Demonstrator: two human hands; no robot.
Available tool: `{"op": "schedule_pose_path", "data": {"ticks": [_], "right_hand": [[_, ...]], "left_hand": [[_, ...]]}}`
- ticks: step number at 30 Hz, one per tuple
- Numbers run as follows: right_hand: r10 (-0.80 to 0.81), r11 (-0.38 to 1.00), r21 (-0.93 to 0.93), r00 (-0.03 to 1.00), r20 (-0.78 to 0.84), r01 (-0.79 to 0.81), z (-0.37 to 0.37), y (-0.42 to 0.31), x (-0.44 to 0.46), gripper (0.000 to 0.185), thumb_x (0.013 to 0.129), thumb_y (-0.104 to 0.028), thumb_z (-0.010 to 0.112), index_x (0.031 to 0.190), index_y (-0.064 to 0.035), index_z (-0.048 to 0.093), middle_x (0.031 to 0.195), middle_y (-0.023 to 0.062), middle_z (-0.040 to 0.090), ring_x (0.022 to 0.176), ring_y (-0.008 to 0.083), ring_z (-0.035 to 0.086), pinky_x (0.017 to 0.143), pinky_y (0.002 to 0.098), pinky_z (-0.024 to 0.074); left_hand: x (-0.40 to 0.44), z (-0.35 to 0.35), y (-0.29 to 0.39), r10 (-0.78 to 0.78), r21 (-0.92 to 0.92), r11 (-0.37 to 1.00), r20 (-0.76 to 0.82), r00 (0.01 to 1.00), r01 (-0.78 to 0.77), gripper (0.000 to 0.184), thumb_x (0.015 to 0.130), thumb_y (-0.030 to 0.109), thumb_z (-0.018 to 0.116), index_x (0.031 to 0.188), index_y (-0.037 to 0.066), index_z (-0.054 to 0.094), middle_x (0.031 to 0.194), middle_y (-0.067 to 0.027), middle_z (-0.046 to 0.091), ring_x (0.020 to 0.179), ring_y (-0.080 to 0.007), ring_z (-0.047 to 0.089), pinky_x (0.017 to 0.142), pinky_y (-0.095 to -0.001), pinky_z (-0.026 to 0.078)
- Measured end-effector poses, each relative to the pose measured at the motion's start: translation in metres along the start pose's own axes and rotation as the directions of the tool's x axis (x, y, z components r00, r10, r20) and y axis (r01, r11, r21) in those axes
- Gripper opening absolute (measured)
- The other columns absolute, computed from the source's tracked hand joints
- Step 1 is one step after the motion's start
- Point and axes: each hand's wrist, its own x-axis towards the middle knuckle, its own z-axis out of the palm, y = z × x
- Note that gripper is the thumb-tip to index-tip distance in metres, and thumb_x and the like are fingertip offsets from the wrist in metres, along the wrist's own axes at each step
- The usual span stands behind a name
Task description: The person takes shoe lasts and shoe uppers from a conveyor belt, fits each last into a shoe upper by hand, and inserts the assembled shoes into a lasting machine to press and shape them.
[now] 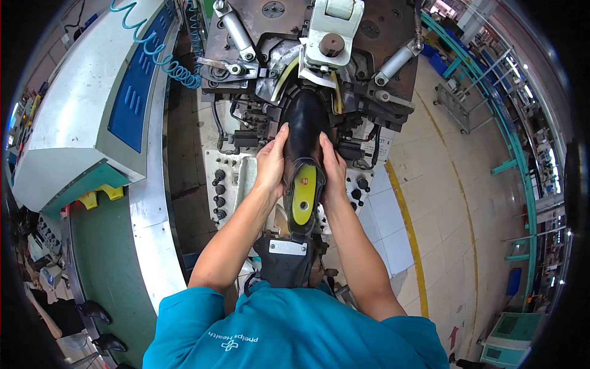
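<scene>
A black shoe upper [305, 120] lies lengthwise in the machine, its toe end under the pale press head [332, 37] and between curved yellow-edged jaws. In its heel opening shows a yellow-green last top [305, 194] with a metal-ringed hole. My left hand [272, 161] holds the left side of the shoe, thumb along the upper. My right hand [332, 165] grips the right side in the same way. The undersides of the fingers are hidden by the shoe. Below the heel sits a black pad with a metal plate [287, 247].
Control knobs [219, 189] flank the machine on both sides. A grey-white machine [80, 92] and green conveyor [107, 258] are at left, with a blue coiled hose [178, 71] above. A teal rail [522, 166] and cart [455, 101] stand at right. Part of another person shows lower left.
</scene>
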Motion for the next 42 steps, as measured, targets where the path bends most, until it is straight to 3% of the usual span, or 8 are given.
{"op": "schedule_pose_path", "data": {"ticks": [14, 20, 25, 29, 32, 35, 39, 42], "right_hand": [[0.069, 0.996, 0.045, 0.993, 0.091, -0.073, -0.003, 0.000, 0.016, 0.051, 0.095, -0.038, 0.071, 0.126, 0.0025, 0.063, 0.119, 0.0090, 0.067, 0.101, 0.0170, 0.065, 0.088, 0.0293, 0.0519], [0.113, 0.994, 0.014, 0.994, 0.007, -0.113, -0.003, -0.002, 0.020, 0.052, 0.093, -0.038, 0.073, 0.126, 0.0014, 0.063, 0.115, 0.0095, 0.068, 0.097, 0.0174, 0.066, 0.085, 0.0310, 0.0537], [0.056, 0.996, 0.070, 0.997, 0.052, -0.060, 0.000, 0.001, 0.021, 0.048, 0.093, -0.036, 0.074, 0.122, 0.0008, 0.066, 0.113, 0.0085, 0.069, 0.095, 0.0183, 0.067, 0.082, 0.0319, 0.0555], [0.092, 0.993, 0.075, 0.996, 0.017, -0.093, -0.005, 0.011, 0.025, 0.045, 0.094, -0.034, 0.073, 0.123, 0.0002, 0.067, 0.117, 0.0085, 0.069, 0.099, 0.0179, 0.066, 0.087, 0.0316, 0.0547], [-0.056, 0.998, 0.043, 0.998, 0.021, 0.055, -0.012, 0.025, 0.038, 0.050, 0.096, -0.035, 0.071, 0.128, 0.0035, 0.065, 0.126, 0.0101, 0.066, 0.108, 0.0175, 0.064, 0.095, 0.0313, 0.0516], [0.034, 0.999, 0.027, 0.999, 0.021, -0.035, -0.011, 0.019, 0.030, 0.049, 0.097, -0.035, 0.070, 0.125, 0.0047, 0.067, 0.125, 0.0100, 0.066, 0.108, 0.0165, 0.063, 0.094, 0.0303, 0.0509], [0.011, 0.993, -0.113, 0.992, -0.125, -0.025, -0.023, 0.032, 0.028, 0.049, 0.099, -0.036, 0.067, 0.122, 0.0073, 0.067, 0.119, 0.0084, 0.068, 0.104, 0.0153, 0.063, 0.091, 0.0290, 0.0502], [-0.166, 0.984, -0.055, 0.986, 0.008, 0.167, -0.051, 0.059, 0.041, 0.037, 0.103, -0.031, 0.062, 0.116, 0.0039, 0.068, 0.106, 0.0050, 0.070, 0.092, 0.0135, 0.064, 0.082, 0.0285, 0.0519]], "left_hand": [[0.026, -0.002, 0.000, -0.060, 0.001, 0.998, -0.028, 0.998, 0.061, 0.049, 0.092, 0.042, 0.074, 0.108, -0.003, 0.065, 0.097, -0.0102, 0.071, 0.078, -0.0170, 0.070, 0.069, -0.0311, 0.059], [0.019, 0.004, 0.009, -0.113, -0.015, 0.993, -0.001, 0.994, 0.113, 0.054, 0.091, 0.044, 0.075, 0.112, -0.005, 0.065, 0.101, -0.0130, 0.072, 0.079, -0.0196, 0.071, 0.070, -0.0344, 0.061], [0.018, 0.003, 0.007, -0.098, -0.015, 0.995, -0.012, 0.995, 0.097, 0.057, 0.089, 0.045, 0.077, 0.112, -0.006, 0.065, 0.101, -0.0129, 0.072, 0.077, -0.0207, 0.072, 0.070, -0.0356, 0.061], [0.023, -0.009, -0.004, -0.103, -0.009, 0.995, 0.022, 0.994, 0.104, 0.061, 0.089, 0.048, 0.076, 0.117, -0.006, 0.065, 0.105, -0.0133, 0.071, 0.082, -0.0215, 0.072, 0.073, -0.0359, 0.061], [0.024, -0.012, -0.008, -0.079, -0.015, 0.997, 0.044, 0.996, 0.080, 0.065, 0.089, 0.050, 0.076, 0.120, -0.005, 0.064, 0.109, -0.0136, 0.070, 0.085, -0.0218, 0.071, 0.075, -0.0366, 0.061], [0.021, -0.014, -0.009, -0.068, -0.017, 0.997, 0.049, 0.996, 0.069, 0.068, 0.089, 0.052, 0.075, 0.122, -0.006, 0.063, 0.111, -0.0136, 0.070, 0.089, -0.0219, 0.071, 0.078, -0.0370, 0.060], [0.019, -0.033, -0.021, -0.060, -0.054, 0.996, 0.107, 0.992, 0.066, 0.053, 0.098, 0.043, 0.066, 0.122, -0.003, 0.063, 0.113, -0.0114, 0.070, 0.094, -0.0195, 0.070, 0.083, -0.0332, 0.058], [0.031, -0.050, -0.036, -0.036, -0.049, 0.998, 0.156, 0.987, 0.044, 0.042, 0.103, 0.037, 0.059, 0.122, 0.000, 0.063, 0.115, -0.0094, 0.070, 0.095, -0.0179, 0.070, 0.084, -0.0313, 0.057]]}}
